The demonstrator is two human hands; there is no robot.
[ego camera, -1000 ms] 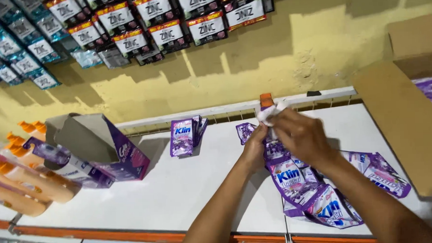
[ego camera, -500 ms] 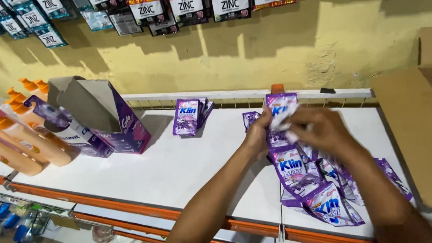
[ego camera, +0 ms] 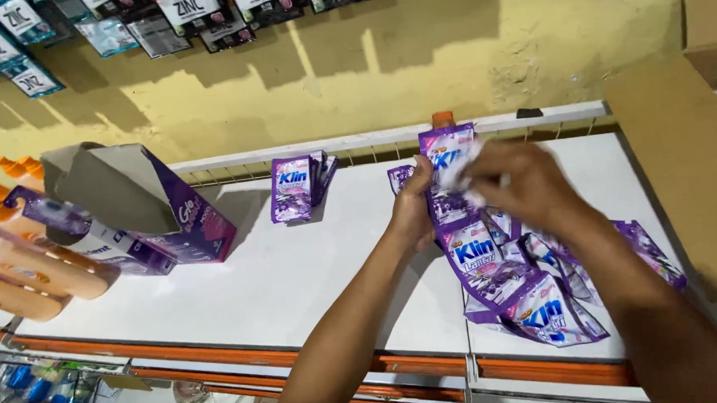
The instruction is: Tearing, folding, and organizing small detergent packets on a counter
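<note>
Head view: two hands work a chain of purple sachets above a white shelf.
Left hand (ego camera: 413,211) has its fingers closed round the upper part of the sachet strip (ego camera: 487,256), and the right hand (ego camera: 524,180) pinches the top sachet just beside it — blurred, so exactly where its fingers grip I cannot tell. The strip hangs from the hands and trails into a loose heap on the shelf (ego camera: 298,283), close to the orange front edge. A sharp tug there could, I judge, tear a sachet instead of the join, or drag the heap over the edge. Well apart to the left stands a small stack of sachets (ego camera: 297,188), near an opened purple carton (ego camera: 148,205) — an elbow sweep might topple either.
</note>
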